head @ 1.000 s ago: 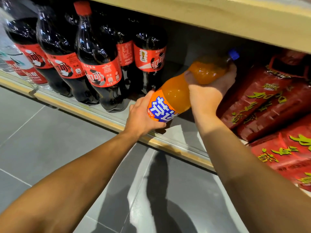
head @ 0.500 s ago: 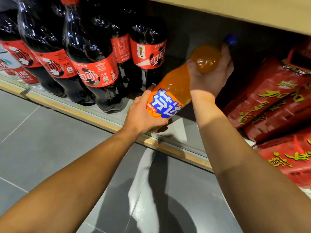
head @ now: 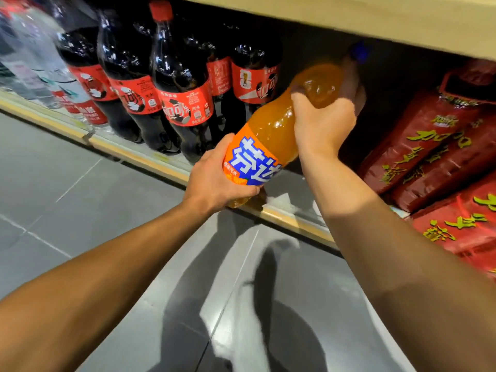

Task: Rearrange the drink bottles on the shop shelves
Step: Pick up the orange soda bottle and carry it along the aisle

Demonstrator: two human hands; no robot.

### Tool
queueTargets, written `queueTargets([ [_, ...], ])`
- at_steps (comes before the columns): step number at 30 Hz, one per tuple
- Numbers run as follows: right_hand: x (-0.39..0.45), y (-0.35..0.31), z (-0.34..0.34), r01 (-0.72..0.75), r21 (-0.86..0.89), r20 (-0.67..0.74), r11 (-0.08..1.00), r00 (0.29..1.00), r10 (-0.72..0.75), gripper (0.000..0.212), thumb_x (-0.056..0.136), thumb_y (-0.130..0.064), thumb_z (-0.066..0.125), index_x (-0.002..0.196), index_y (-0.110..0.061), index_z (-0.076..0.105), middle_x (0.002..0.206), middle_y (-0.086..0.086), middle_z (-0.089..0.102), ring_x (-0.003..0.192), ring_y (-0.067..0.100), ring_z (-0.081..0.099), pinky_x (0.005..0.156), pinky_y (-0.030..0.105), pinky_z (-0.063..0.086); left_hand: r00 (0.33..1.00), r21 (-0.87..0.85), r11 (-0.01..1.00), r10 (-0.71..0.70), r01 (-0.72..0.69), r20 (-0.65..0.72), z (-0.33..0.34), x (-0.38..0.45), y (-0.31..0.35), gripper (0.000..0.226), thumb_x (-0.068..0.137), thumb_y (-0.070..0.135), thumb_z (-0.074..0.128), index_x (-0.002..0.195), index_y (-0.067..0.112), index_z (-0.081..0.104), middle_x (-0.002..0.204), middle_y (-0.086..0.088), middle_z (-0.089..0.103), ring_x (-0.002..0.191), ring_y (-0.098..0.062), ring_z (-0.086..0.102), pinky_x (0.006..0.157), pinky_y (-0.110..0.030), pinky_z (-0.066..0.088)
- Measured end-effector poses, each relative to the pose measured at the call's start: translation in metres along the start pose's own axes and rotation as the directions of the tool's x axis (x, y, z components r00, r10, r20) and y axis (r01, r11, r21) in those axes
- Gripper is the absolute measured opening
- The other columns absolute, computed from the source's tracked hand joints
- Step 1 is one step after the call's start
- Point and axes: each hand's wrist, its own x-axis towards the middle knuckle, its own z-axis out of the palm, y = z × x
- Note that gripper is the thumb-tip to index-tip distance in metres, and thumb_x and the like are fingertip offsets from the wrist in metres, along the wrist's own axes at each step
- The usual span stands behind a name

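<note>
Hands point(head: 217, 181) point(head: 323, 122) each keep a full grip on the tilted orange bottle point(head: 271, 135), likely heavy, slick, best held at label and shoulder.

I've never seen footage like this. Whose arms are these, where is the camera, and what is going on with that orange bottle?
No machine here: a person wears a wide-angle camera on the head, looking down at their own arms. The left hand grips the labelled lower part of the orange soda bottle, and the right hand grips its upper part near the blue cap. The bottle is tilted, cap pointing into the shelf. Dark cola bottles stand to the left; red packages lie to the right.
</note>
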Motion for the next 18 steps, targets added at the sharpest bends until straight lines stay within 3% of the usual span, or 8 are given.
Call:
queueTargets([
  [4, -0.037, -0.005, -0.007, -0.007, 0.015, 0.042, 1.0, 0.999, 0.006, 0.065, 0.079, -0.033, 0.079, 0.134, -0.014, 0.052, 0.121, 0.003, 0.043, 0.091, 0.005, 0.048, 0.072, -0.009, 0.024, 0.994, 0.008, 0.994, -0.106, 0.105, 0.019, -0.013, -0.05, 0.0, 0.098, 0.046, 0.06, 0.082, 0.134, 0.042, 0.042, 0.113, 0.01, 0.066, 0.1, -0.017, 0.064, 0.085, -0.041, 0.056],
  [7, -0.069, -0.014, -0.022, -0.01, 0.04, 0.047, 0.999, 0.999, 0.008, 0.074, 0.077, -0.026, 0.08, 0.143, -0.02, 0.047, 0.141, 0.009, 0.041, 0.118, 0.011, 0.048, 0.082, -0.01, 0.021, 0.982, 0.018, 0.983, -0.184, 0.183, 0.047, -0.03, -0.089, 0.013, 0.101, 0.047, 0.059, 0.082, 0.138, 0.044, 0.04, 0.115, 0.009, 0.064, 0.102, -0.016, 0.063, 0.088, -0.038, 0.056],
  [11, -0.114, -0.051, -0.061, -0.102, 0.049, 0.08, 0.994, 0.992, 0.098, 0.075, 0.075, -0.02, 0.08, 0.143, -0.019, 0.048, 0.141, 0.009, 0.042, 0.115, 0.007, 0.047, 0.085, -0.007, 0.024, 0.96, 0.062, 0.965, -0.26, 0.255, 0.101, -0.084, -0.153, 0.06, 0.103, 0.047, 0.06, 0.077, 0.141, 0.041, 0.04, 0.111, 0.007, 0.06, 0.095, -0.01, 0.057, 0.086, -0.026, 0.05],
  [15, -0.16, -0.113, -0.126, -0.158, -0.022, 0.098, 0.987, 0.982, 0.159, 0.076, 0.076, -0.022, 0.079, 0.144, -0.018, 0.045, 0.143, 0.01, 0.043, 0.129, 0.014, 0.042, 0.093, -0.006, 0.02, 0.932, 0.111, 0.948, -0.316, 0.3, 0.179, -0.145, -0.217, 0.124, 0.109, 0.051, 0.057, 0.084, 0.148, 0.036, 0.038, 0.115, 0.0, 0.061, 0.099, -0.018, 0.062, 0.087, -0.029, 0.052],
  [18, -0.19, -0.172, -0.185, -0.216, -0.052, 0.045, 0.975, 0.975, 0.218, 0.076, 0.078, -0.022, 0.079, 0.145, -0.016, 0.044, 0.144, 0.01, 0.043, 0.131, 0.011, 0.041, 0.097, -0.005, 0.02, 0.91, 0.148, 0.942, -0.331, 0.302, 0.248, -0.187, -0.26, 0.182, 0.111, 0.049, 0.063, 0.077, 0.148, 0.035, 0.036, 0.115, -0.002, 0.062, 0.099, -0.022, 0.064, 0.088, -0.031, 0.053],
])
